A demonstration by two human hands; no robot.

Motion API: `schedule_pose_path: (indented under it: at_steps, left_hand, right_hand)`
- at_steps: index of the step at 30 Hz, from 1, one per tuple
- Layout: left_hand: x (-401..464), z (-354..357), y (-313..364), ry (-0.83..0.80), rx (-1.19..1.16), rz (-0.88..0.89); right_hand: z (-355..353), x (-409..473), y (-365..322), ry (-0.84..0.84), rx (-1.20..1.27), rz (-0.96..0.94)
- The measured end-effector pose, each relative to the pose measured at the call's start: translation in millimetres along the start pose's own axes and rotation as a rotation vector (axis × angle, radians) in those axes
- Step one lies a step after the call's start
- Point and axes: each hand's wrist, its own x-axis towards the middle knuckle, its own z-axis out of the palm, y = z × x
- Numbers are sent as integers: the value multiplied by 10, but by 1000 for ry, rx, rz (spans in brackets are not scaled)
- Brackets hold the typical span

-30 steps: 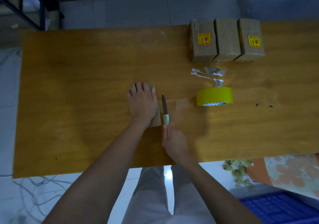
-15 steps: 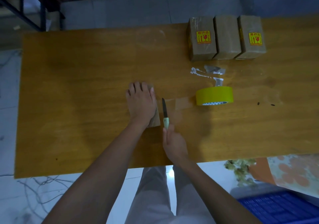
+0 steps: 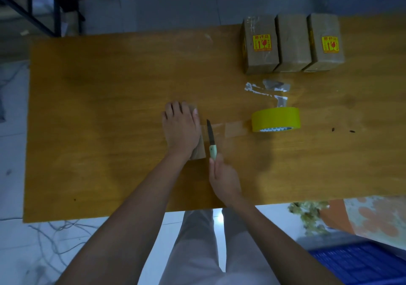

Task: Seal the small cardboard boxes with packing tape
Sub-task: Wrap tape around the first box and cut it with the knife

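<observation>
My left hand (image 3: pixel 181 129) lies flat, fingers straight, on top of a small cardboard box (image 3: pixel 198 152) near the middle of the wooden table (image 3: pixel 109 109); most of the box is hidden under it. My right hand (image 3: pixel 223 176) grips a small knife (image 3: pixel 212 141) by its pale green handle, the dark blade pointing away along the box's right side. A strip of clear tape (image 3: pixel 230 129) runs from the box to the yellow tape roll (image 3: pixel 275 120) on the right.
Three taped cardboard boxes (image 3: pixel 292 43) stand in a row at the table's far right, two with yellow stickers. Scraps of tape (image 3: pixel 267 89) lie between them and the roll. A blue crate (image 3: pixel 360 265) and loose cables (image 3: pixel 50 236) are on the floor.
The knife blade has stayed beside the box with only a slight shift; my left hand still presses the box. The view has moved a little.
</observation>
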Motion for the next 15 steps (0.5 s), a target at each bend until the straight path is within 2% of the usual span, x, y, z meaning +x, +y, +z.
schedule_pose_path:
  at_steps: [3,8,12,15]
  left_hand:
    - [0,0,-1,5,-5,5]
    - [-3,-5,3,-17,8,-6]
    - [-2,-16,6,-23,10,-2]
    - [3,-14,4,-26,4,-10]
  right_hand:
    - [10,-92,0,-39,17,15]
    - [-2,84,22,11,-24,-5]
    - [8,-106,-4,-57,-16,30]
    - [-15,36,-18,-21,-30,-2]
